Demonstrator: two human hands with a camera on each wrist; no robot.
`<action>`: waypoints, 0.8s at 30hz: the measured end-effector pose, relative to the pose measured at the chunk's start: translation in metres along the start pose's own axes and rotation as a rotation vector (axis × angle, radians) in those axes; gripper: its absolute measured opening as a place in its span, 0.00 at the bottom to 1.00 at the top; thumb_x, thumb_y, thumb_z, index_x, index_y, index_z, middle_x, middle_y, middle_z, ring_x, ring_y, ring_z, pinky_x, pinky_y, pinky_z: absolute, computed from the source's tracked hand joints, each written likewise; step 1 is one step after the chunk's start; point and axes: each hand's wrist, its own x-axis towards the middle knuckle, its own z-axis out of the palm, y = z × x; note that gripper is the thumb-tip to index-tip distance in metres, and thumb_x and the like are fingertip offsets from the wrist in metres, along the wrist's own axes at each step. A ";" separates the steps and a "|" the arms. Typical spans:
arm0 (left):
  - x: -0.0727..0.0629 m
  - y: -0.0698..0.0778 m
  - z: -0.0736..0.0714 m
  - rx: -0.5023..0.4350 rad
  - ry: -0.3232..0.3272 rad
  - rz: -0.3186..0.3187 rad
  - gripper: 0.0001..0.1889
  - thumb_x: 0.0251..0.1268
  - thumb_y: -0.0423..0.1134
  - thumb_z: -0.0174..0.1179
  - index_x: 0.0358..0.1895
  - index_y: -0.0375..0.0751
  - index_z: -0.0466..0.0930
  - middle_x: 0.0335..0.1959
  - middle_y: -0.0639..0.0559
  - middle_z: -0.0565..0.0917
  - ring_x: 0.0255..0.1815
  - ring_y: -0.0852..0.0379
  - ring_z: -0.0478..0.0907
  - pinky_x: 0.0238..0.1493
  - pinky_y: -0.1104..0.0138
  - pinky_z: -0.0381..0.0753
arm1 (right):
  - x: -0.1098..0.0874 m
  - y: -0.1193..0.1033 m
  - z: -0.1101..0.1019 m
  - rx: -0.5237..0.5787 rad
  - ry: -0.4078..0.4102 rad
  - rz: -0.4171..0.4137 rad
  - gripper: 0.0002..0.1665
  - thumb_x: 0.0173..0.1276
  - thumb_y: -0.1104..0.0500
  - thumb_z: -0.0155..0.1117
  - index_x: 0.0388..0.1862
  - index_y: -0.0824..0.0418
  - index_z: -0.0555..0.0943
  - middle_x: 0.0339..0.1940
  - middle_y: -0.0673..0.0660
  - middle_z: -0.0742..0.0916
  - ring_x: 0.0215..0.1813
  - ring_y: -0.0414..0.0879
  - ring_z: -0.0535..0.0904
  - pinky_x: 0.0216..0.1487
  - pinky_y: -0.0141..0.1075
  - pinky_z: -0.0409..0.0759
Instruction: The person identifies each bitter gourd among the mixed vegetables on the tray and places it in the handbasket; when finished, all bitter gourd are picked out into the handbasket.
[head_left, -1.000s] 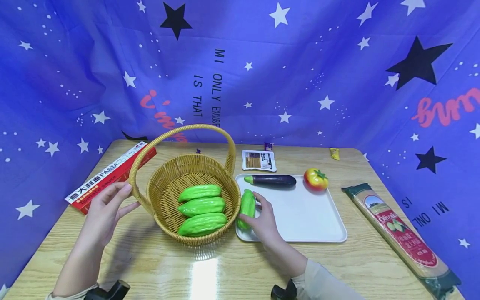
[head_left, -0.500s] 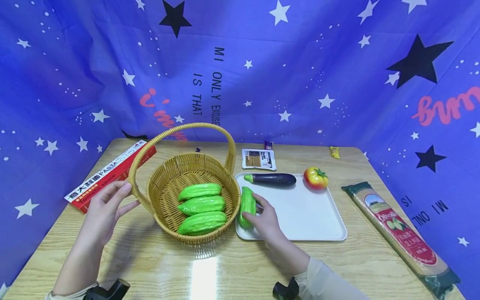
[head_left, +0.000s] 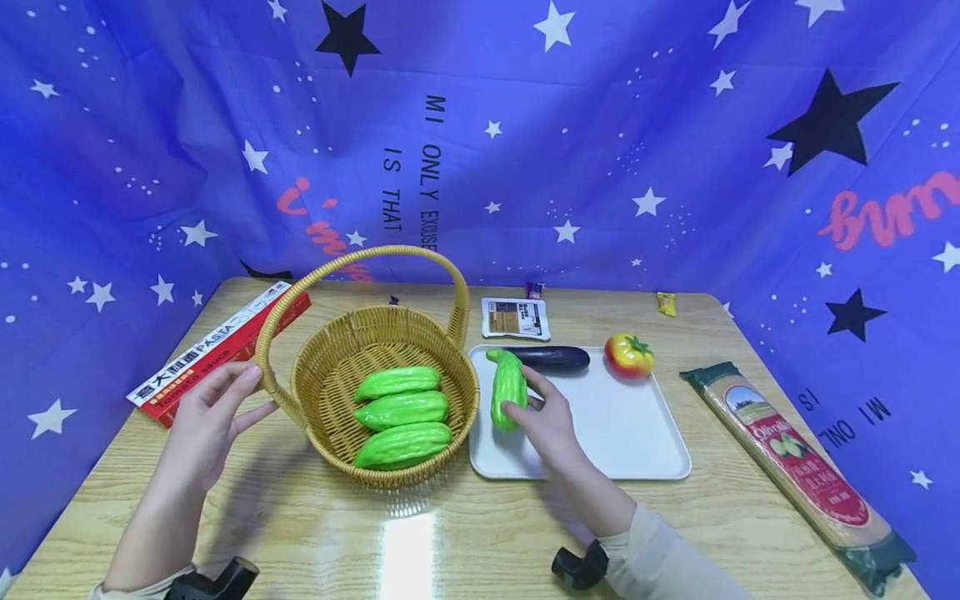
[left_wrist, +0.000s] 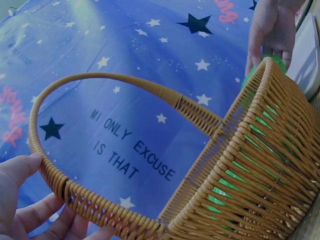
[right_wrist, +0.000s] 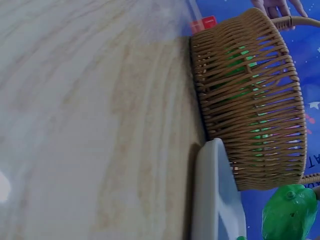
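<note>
My right hand grips a green bitter melon between thumb and fingers, over the left part of the white tray. In the right wrist view, the held melon shows above the tray's edge. The thumb and fingers of my left hand hold the left side of the basket handle. Several strands of that handle show close up in the left wrist view. Inside the wicker basket lie three more bitter melons. An eggplant and a red-yellow tomato sit on the tray's far side.
A red pasta box lies left of the basket. A long spaghetti bag is at the right. Behind the tray are a small flat packet and a yellow candy. A starry blue cloth walls the table's back and sides.
My right hand has raised the bitter melon off the tray's left edge and shifted it away from me and slightly right, so it overlaps the eggplant's stem. The left hand stays on the handle.
</note>
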 end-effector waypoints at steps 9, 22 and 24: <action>-0.001 -0.002 0.000 -0.008 0.017 -0.020 0.07 0.70 0.35 0.52 0.39 0.49 0.79 0.40 0.60 0.78 0.44 0.68 0.75 0.41 0.71 0.87 | -0.003 -0.022 -0.007 0.036 -0.003 -0.078 0.41 0.55 0.67 0.65 0.69 0.54 0.64 0.68 0.58 0.70 0.66 0.56 0.69 0.63 0.44 0.78; 0.000 -0.002 -0.001 0.003 0.025 -0.033 0.07 0.70 0.35 0.52 0.39 0.49 0.79 0.40 0.61 0.78 0.44 0.68 0.75 0.41 0.71 0.87 | -0.015 -0.060 -0.006 0.027 -0.137 -0.240 0.40 0.52 0.71 0.63 0.65 0.50 0.70 0.57 0.60 0.78 0.56 0.53 0.75 0.58 0.39 0.79; 0.000 -0.001 -0.001 0.007 0.020 -0.032 0.06 0.70 0.35 0.52 0.39 0.49 0.79 0.40 0.61 0.77 0.44 0.69 0.75 0.41 0.72 0.87 | -0.017 -0.063 -0.003 0.004 -0.170 -0.273 0.40 0.51 0.72 0.63 0.65 0.51 0.71 0.57 0.60 0.78 0.56 0.52 0.75 0.61 0.41 0.78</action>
